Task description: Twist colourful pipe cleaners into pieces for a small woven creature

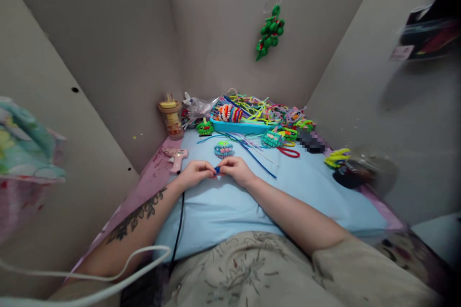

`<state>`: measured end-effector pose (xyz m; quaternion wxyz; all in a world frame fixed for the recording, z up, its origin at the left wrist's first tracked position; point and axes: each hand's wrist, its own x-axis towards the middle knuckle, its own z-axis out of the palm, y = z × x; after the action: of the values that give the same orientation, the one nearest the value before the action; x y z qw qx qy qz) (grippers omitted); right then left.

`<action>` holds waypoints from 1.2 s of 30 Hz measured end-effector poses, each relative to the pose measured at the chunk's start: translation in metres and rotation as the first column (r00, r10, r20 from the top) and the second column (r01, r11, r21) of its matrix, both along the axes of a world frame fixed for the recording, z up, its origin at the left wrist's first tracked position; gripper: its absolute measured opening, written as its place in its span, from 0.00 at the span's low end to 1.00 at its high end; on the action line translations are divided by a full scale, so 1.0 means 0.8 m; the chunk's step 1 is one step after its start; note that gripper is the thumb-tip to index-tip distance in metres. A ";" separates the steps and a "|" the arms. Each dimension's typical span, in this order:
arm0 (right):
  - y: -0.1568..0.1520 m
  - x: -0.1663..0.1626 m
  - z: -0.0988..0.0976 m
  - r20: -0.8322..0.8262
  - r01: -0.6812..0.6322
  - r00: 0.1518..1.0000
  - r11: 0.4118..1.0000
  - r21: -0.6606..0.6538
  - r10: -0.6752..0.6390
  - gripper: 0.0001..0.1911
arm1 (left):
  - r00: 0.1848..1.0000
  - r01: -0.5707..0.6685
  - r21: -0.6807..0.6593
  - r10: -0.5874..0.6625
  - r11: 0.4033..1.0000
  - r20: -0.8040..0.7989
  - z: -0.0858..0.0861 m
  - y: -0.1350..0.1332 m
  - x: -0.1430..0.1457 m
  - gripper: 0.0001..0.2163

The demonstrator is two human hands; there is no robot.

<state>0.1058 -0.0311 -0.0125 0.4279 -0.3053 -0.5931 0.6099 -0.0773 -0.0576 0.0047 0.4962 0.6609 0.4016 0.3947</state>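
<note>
Pinching blue piece [217,170] between fingertips of left hand [196,172] and right hand [236,170], over cloth [298,177], just in front of green-topped figure [224,149]; seemingly mid-shaping, not joined to it; with blue stem [260,159] loose nearby, apparently unused; how much left, cannot tell.

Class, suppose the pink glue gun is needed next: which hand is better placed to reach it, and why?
Probably the left hand: the pink glue gun lies just beside it, while the right hand is farther off.
</note>
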 end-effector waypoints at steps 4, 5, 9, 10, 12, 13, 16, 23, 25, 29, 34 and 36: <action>-0.002 0.000 0.001 0.024 0.069 0.997 0.995 0.071 -0.071 0.06 | 0.999 -0.001 -0.022 0.002 1.000 0.043 0.002 -0.001 0.002 0.06; -0.002 0.000 0.001 0.030 0.079 0.996 0.993 0.090 -0.082 0.05 | 0.999 0.002 -0.025 -0.001 1.000 0.049 0.003 -0.001 0.002 0.06; -0.004 0.001 -0.001 0.044 0.083 0.995 0.989 0.124 -0.089 0.05 | 0.998 -0.002 -0.032 0.004 0.999 0.057 0.003 -0.002 0.002 0.04; -0.004 0.001 -0.002 0.042 0.079 0.996 0.990 0.118 -0.085 0.05 | 0.998 -0.005 -0.034 0.007 0.999 0.058 0.002 -0.002 0.002 0.04; -0.004 0.001 -0.003 0.031 0.077 0.996 0.992 0.097 -0.080 0.05 | 0.998 -0.003 -0.037 0.005 0.999 0.056 0.000 -0.002 0.001 0.04; -0.004 0.001 -0.004 0.023 0.074 0.997 0.994 0.085 -0.077 0.06 | 0.999 0.000 -0.037 0.002 0.999 0.054 -0.001 -0.001 0.001 0.04; -0.004 0.001 -0.006 0.002 0.065 0.998 0.997 0.050 -0.065 0.06 | 0.999 0.009 -0.032 -0.008 0.999 0.047 -0.003 0.000 0.001 0.03; -0.007 0.001 -0.007 -0.044 0.049 0.998 0.998 0.033 -0.048 0.08 | 0.997 0.009 -0.046 -0.005 0.999 0.077 -0.001 -0.002 0.001 0.04; -0.009 0.000 -0.005 -0.047 0.052 0.998 0.998 0.046 -0.050 0.08 | 0.996 0.001 -0.050 0.003 0.999 0.087 0.000 -0.002 0.001 0.05; -0.015 -0.003 -0.001 -0.067 0.072 0.995 0.996 0.055 -0.068 0.08 | 0.994 -0.003 -0.047 0.008 0.999 0.110 0.001 -0.002 -0.001 0.06; -0.022 -0.006 0.004 -0.057 0.108 0.993 0.989 0.099 -0.102 0.07 | 0.994 -0.007 -0.021 0.010 1.000 0.109 -0.002 -0.001 -0.004 0.07; -0.023 -0.007 0.005 -0.054 0.117 0.992 0.987 0.108 -0.112 0.07 | 0.994 -0.013 -0.015 0.014 1.000 0.112 -0.003 0.000 -0.004 0.07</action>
<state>0.1003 -0.0492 -0.0087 0.4925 -0.2999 -0.5971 0.5576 -0.0807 -0.0577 0.0024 0.5200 0.6314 0.3804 0.4316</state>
